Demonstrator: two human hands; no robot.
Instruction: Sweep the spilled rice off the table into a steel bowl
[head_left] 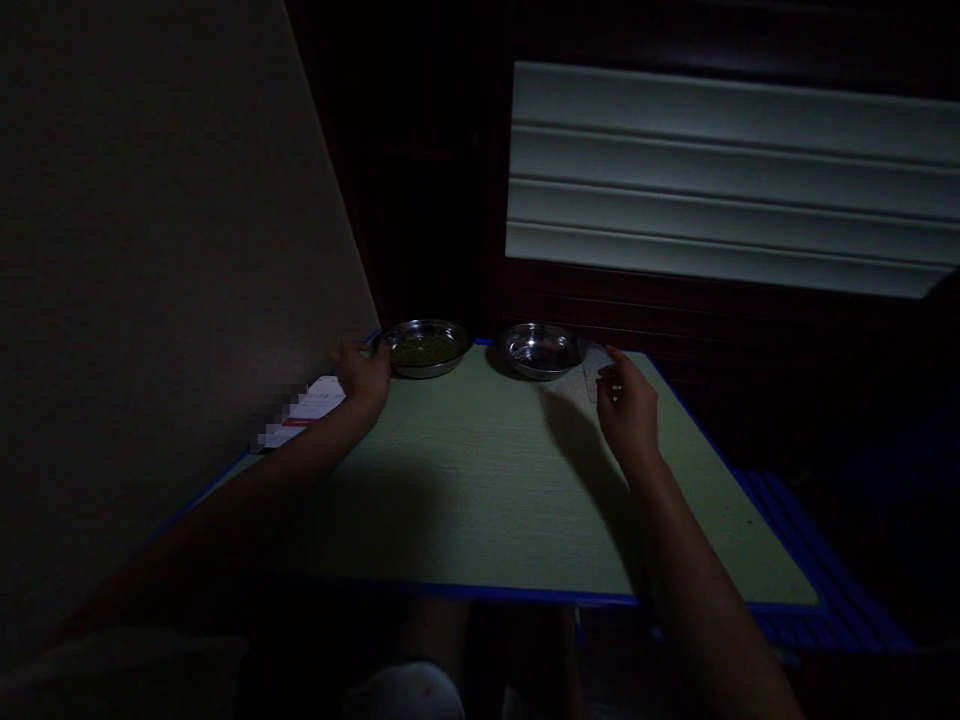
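Note:
In the dim head view, my left hand point(364, 375) is at the left rim of a shallow metal bowl point(427, 372) with small green grains point(424, 349) in it. Its thumb side is against or right beside the rim; the fingers are apart and partly dark. A second metal bowl point(541, 372) stands to the right, with something dark at its bottom that I cannot make out. My right hand point(628, 405) is over the table's right side, fingers loosely bent and apart. Just left of its fingertips is a clear, flat item point(596, 368), perhaps plastic.
Both bowls are near the far edge of a pale green table point(480, 480) with a blue rim. A white printed packet or paper point(319, 400) lies at the left edge by a wall point(187, 250). Behind the table is dark furniture with a pale slatted panel point(712, 180).

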